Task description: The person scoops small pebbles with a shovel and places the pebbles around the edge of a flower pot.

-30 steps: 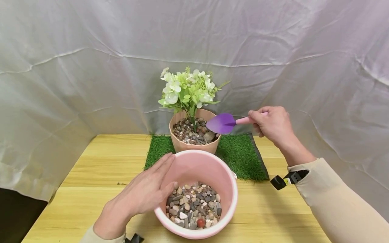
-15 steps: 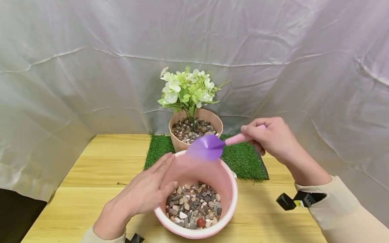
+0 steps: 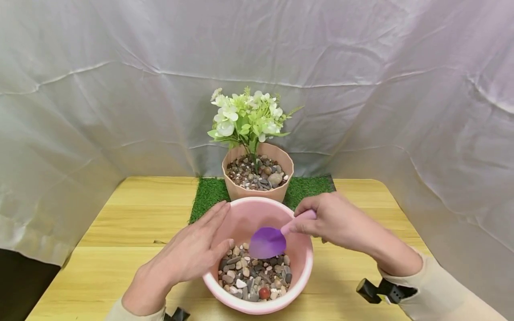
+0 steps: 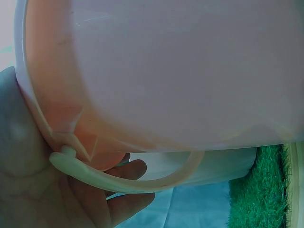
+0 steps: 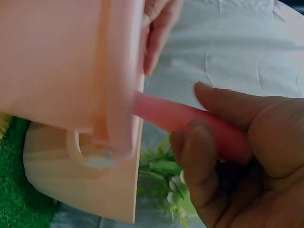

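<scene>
A pink bucket (image 3: 302, 285) with a pale rim stands on the table at the front, holding mixed pebbles (image 3: 245, 274) and one red stone. My left hand (image 3: 188, 249) rests on its left rim, fingers straight; the left wrist view shows the palm against the rim beside the bucket's handle (image 4: 137, 184). My right hand (image 3: 335, 220) grips the pink handle of a small trowel (image 3: 267, 243) over the right rim. The trowel's purple blade is down inside the bucket, close over the pebbles. In the right wrist view the bucket wall hides the blade.
Behind the bucket, a peach flowerpot (image 3: 259, 194) filled with pebbles holds white-flowered greenery (image 3: 249, 116). It stands on a green turf mat (image 3: 210, 198) on the wooden table (image 3: 132, 227). Grey cloth (image 3: 160, 89) hangs at the back and sides.
My right hand has brought the trowel from above the flowerpot down toward me and into the bucket. The left hand has stayed on the rim.
</scene>
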`<state>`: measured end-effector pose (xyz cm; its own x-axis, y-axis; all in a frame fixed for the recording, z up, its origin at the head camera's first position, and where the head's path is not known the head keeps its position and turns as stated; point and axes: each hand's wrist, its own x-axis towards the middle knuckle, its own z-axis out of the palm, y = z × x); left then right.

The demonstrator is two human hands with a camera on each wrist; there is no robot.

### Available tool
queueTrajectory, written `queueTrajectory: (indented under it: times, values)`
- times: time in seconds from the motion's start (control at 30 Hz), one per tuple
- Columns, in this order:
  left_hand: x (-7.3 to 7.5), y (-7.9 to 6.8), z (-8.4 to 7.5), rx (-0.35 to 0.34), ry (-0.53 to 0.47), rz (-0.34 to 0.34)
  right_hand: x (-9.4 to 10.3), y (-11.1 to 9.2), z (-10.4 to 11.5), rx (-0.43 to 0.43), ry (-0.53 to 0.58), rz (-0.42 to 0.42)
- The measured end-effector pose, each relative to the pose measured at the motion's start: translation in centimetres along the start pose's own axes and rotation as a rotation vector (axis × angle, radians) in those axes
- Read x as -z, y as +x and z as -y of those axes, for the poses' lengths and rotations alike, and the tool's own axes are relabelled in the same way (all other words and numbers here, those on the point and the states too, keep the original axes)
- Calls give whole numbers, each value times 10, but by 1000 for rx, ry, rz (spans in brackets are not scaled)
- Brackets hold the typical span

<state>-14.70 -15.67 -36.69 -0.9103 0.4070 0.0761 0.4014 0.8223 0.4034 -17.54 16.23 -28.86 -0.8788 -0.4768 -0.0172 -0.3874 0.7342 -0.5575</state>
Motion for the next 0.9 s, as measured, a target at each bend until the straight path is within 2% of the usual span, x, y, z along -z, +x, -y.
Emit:
queueTrajectory:
  times: [0.1,0.23,0.43,0.53,0.67,0.9]
  values:
    - [0,0,-1,1,-5,-2,-10,3,3,35,-93,-34]
    - [0,1,-1,-1,-5,-8,-24,9,5,85,-220,-135]
    - [-1,0,-1,-1,-9,-11,-48,22,6,241,-338,-232]
    - [-1,1,-1,5,-19,-4,-58,27,6,275,-335,-225]
    - [-2,1,-2,12,-28,2,-67,30,8,248,-297,-180]
    - [-1,1,-1,-2,-15,-12,-69,30,12,280,-285,-149]
